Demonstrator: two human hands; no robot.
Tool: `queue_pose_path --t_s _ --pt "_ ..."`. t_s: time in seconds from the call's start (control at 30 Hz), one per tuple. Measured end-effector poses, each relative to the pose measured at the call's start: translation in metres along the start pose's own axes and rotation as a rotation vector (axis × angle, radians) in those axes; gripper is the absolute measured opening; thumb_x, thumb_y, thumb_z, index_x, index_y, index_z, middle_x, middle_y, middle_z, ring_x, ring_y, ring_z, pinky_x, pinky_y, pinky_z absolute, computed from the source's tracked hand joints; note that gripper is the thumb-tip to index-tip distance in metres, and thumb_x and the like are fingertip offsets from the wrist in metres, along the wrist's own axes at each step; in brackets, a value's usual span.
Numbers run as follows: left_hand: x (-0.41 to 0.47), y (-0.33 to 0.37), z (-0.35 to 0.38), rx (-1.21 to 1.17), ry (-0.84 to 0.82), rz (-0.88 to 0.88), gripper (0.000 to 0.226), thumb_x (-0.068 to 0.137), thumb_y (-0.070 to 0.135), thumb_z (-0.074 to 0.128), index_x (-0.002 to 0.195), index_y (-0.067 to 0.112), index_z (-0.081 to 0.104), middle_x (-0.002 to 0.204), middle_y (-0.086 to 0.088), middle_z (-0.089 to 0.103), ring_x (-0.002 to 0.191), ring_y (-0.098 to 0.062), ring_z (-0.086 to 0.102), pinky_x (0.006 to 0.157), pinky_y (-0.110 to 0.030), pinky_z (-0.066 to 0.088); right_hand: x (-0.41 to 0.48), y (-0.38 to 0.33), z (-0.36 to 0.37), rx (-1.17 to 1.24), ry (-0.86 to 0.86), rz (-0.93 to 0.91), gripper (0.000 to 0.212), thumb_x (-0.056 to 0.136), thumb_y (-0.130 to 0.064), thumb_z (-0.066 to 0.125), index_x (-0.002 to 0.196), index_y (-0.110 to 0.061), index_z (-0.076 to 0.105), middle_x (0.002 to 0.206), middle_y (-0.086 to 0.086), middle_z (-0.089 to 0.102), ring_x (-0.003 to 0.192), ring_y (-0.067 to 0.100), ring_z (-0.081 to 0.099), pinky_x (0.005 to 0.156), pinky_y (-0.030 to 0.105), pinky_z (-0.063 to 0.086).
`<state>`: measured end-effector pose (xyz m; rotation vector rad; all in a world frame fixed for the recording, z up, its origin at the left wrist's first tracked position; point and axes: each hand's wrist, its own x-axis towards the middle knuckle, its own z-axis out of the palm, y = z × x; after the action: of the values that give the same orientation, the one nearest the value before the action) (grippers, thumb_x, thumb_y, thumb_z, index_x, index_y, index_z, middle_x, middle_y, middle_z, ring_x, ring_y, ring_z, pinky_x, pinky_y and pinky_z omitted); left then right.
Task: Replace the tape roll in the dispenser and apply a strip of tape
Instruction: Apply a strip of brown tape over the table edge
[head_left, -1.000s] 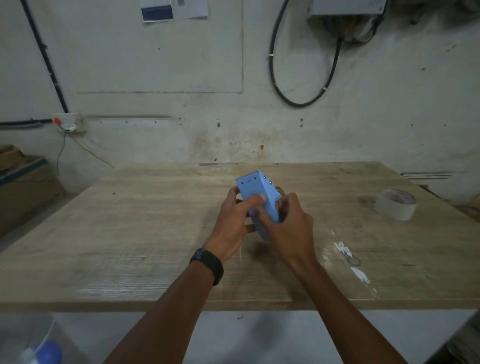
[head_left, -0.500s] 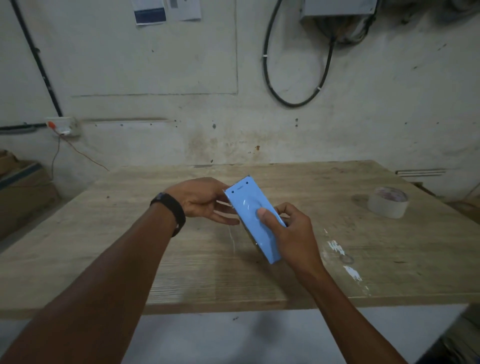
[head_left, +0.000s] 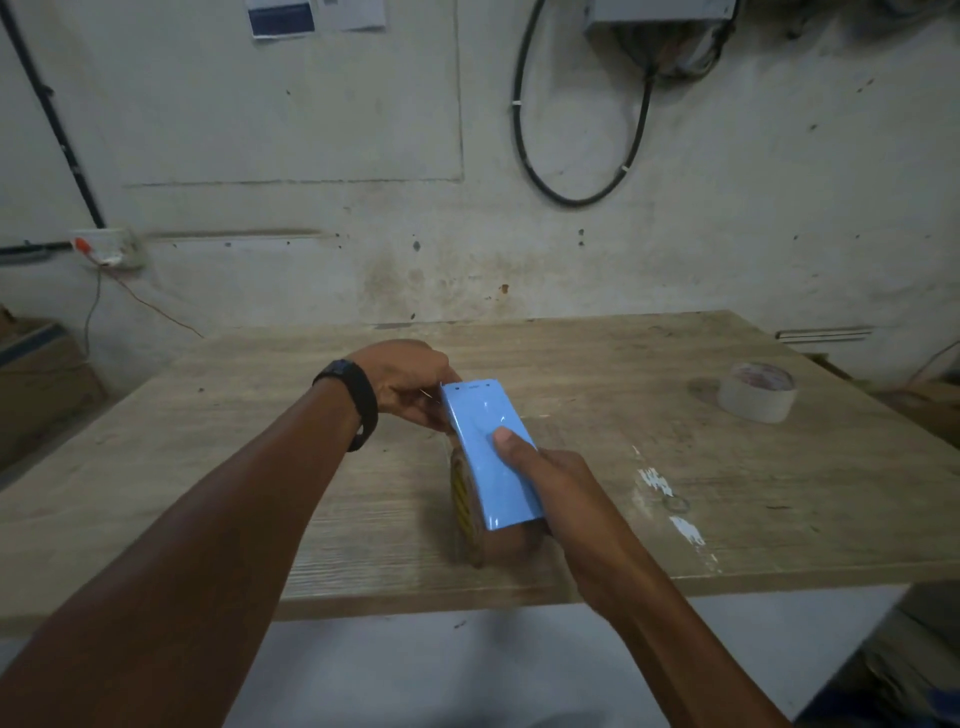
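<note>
The right hand (head_left: 566, 483) grip clamps the blue tape dispenser (head_left: 491, 457) steady above the bench (head_left: 260, 467) while the left hand (head_left: 410, 387) pinches at its front end, probably drawing out tape.

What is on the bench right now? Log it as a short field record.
dispenser: blue, held above the table, brown roll in its underside
right hand: wrapped round the dispenser, thumb on top
left hand: at the dispenser's far end, fingers pinched there
spare roll: pale, flat on the table's far right, untouched
wristband: black, left wrist
</note>
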<state>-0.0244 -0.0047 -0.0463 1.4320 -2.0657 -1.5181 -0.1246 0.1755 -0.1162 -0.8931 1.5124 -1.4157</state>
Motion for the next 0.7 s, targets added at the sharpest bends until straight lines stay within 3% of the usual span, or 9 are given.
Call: queue_pose_path --t_s 0.13,0.33,0.4,0.5,0.7 --pt "0.002 0.0 0.012 0.184 0.034 0.017 0.019 0.086 -0.001 0.064 0.101 -0.007 0.073 0.082 -0.012 0.074 0.054 -0.013 0.071 0.055 -0.022 0.058 -0.019 0.007 0.01 -0.039 0.109 -0.005 0.048 0.091 -0.056 0.065 0.086 -0.01 0.079 0.084 0.002 0.082 0.083 0.021 0.078 0.083 0.045 0.059" --pt "0.004 -0.007 0.035 0.384 0.017 0.041 0.019 0.078 0.001 0.067 0.093 -0.007 0.078 0.082 -0.016 0.067 0.072 -0.025 0.064 0.087 -0.04 0.06 -0.04 0.013 0.014 -0.061 0.184 0.072 0.046 0.09 -0.058 0.063 0.083 -0.016 0.079 0.087 0.001 0.081 0.085 0.022 0.076 0.089 0.048 0.059" --pt "0.001 -0.008 0.043 0.397 0.046 0.038 0.014 0.083 0.002 0.065 0.075 -0.001 0.076 0.078 -0.014 0.069 0.069 -0.024 0.066 0.075 -0.035 0.063 -0.046 0.014 0.014 -0.076 0.184 0.081 0.049 0.09 -0.058 0.063 0.084 -0.013 0.078 0.088 0.004 0.081 0.087 0.024 0.076 0.089 0.049 0.057" --pt "-0.009 -0.007 0.054 0.428 0.093 0.043 0.027 0.089 0.002 0.059 0.064 0.006 0.069 0.066 -0.007 0.068 0.056 -0.02 0.065 0.049 -0.024 0.058 -0.053 0.014 0.014 -0.088 0.207 0.086 0.049 0.091 -0.057 0.063 0.083 -0.01 0.076 0.09 0.007 0.08 0.089 0.026 0.075 0.09 0.049 0.056" --pt "-0.025 -0.02 0.071 0.501 0.14 0.065 0.027 0.087 0.003 0.057 0.062 0.005 0.068 0.066 -0.01 0.068 0.054 -0.024 0.063 0.06 -0.033 0.062 -0.076 0.02 0.013 -0.094 0.197 0.131 0.052 0.091 -0.055 0.063 0.095 -0.005 0.074 0.102 0.015 0.078 0.096 0.031 0.073 0.09 0.044 0.054"
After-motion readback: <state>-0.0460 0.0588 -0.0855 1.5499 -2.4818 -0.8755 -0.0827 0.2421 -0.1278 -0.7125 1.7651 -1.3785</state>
